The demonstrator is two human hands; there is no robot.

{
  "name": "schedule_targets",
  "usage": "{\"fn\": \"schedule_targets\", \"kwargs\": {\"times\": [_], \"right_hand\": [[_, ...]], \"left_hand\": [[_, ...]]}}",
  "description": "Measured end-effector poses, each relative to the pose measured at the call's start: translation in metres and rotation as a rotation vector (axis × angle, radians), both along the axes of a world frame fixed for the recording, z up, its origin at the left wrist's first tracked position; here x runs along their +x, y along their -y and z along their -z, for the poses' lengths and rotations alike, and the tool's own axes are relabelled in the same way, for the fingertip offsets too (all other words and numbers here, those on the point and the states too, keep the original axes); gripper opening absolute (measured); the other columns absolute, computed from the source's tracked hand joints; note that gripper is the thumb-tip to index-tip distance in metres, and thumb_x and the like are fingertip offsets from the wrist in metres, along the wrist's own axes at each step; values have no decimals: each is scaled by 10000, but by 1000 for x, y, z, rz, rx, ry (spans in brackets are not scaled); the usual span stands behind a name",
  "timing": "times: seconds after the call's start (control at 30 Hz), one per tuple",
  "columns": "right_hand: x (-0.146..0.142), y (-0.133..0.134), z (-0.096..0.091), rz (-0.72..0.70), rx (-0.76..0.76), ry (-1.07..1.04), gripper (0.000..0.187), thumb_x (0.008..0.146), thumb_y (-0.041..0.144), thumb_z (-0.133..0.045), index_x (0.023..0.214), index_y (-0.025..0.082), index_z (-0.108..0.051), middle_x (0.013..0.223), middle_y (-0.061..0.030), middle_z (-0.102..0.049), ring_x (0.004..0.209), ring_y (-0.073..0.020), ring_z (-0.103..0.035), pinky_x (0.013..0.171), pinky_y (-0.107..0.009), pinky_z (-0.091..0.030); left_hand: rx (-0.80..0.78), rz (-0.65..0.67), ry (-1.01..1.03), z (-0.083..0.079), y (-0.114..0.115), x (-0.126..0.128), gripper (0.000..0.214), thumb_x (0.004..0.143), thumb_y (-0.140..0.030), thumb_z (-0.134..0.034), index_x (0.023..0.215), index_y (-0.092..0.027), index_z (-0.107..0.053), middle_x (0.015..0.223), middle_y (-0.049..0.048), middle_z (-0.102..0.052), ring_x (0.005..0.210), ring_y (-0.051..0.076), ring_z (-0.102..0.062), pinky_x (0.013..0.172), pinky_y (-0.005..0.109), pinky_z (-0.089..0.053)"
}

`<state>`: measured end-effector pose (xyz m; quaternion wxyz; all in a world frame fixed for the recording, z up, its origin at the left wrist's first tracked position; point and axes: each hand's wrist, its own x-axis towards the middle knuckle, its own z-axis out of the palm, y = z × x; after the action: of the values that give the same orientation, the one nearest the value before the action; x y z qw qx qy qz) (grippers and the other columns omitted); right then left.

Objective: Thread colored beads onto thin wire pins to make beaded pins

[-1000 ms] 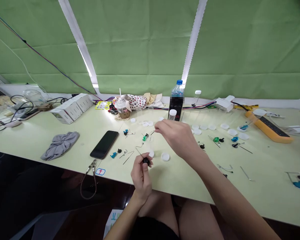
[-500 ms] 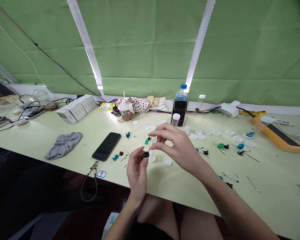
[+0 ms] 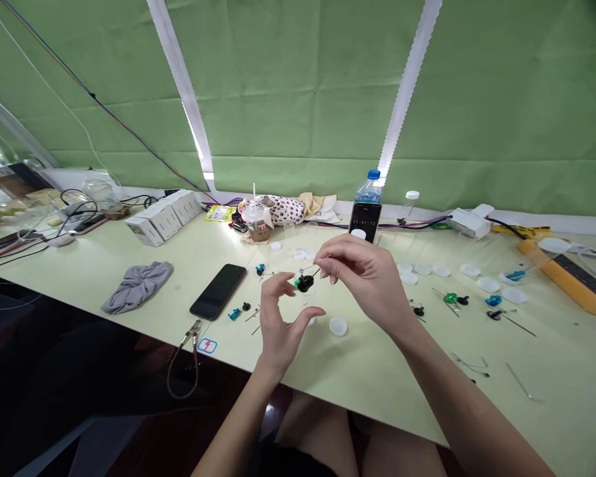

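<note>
My right hand (image 3: 365,281) is closed, its thumb and fingertips pinching a thin metal rod (image 3: 316,271). A black round plastic piece (image 3: 305,284) hangs at the rod's lower end, above the table. Beside it my left hand (image 3: 281,324) stands open, thumb and fingers spread apart below and left of the black piece. Part of something green shows behind that piece. Under the hands lies a white cap (image 3: 338,326); another is partly hidden by my left thumb. A small blue part (image 3: 234,314) and a small black part (image 3: 246,307) lie left of my left hand.
A black phone (image 3: 218,291), a grey scrunchie (image 3: 137,287) and white boxes (image 3: 161,217) are on the left. A drink cup (image 3: 257,224), a bottle (image 3: 369,189) and an upright phone with a timer (image 3: 365,220) stand behind. Loose caps, rods and an orange power strip (image 3: 571,278) are right.
My left fingers have opened and let go of the black piece. My right hand has moved slightly right, and the piece now hangs higher on the rod it holds. The view has shifted a little.
</note>
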<state>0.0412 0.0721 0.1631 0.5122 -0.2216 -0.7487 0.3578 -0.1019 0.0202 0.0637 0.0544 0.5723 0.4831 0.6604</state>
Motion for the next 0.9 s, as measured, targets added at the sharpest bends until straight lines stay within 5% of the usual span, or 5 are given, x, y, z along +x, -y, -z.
{"fn": "schedule_targets", "kwargs": {"times": [0.17, 0.37, 0.73, 0.9], "right_hand": [[-3, -8, 14, 39, -9, 29, 133, 914, 192, -576, 833, 183, -681, 757, -6, -636, 598, -110, -581, 560, -252, -496], [-1, -15, 19, 25, -68, 129, 125, 907, 187, -575, 864, 181, -692, 733, 2, -654, 586, -110, -616, 572, -244, -520], [6, -19, 27, -104, -267, 76, 104, 863, 202, -637, 930, 186, -716, 746, -1, -665, 603, -107, -592, 591, -249, -513], [8, -20, 27, -220, -241, 11, 121, 859, 211, -648, 775, 189, -732, 799, -11, -628, 603, -90, -560, 559, -239, -485]], "left_hand": [[-157, -13, -77, 21, -10, -1, 654, 756, -306, -781, 1300, -265, -421, 1318, 105, -519, 1252, 284, -498, 1026, 485, -438], [-258, 52, -35, 45, -12, 3, 578, 870, -249, -657, 1365, -274, -358, 1202, 92, -637, 1106, 230, -635, 961, 438, -507], [-175, 68, -123, 47, -8, 2, 753, 861, -243, -675, 1471, -296, -238, 1191, 101, -675, 1059, 235, -669, 912, 438, -532], [-174, 78, -147, 46, -8, 2, 760, 843, -246, -700, 1458, -285, -257, 1187, 105, -684, 1058, 238, -672, 902, 425, -541]]}}
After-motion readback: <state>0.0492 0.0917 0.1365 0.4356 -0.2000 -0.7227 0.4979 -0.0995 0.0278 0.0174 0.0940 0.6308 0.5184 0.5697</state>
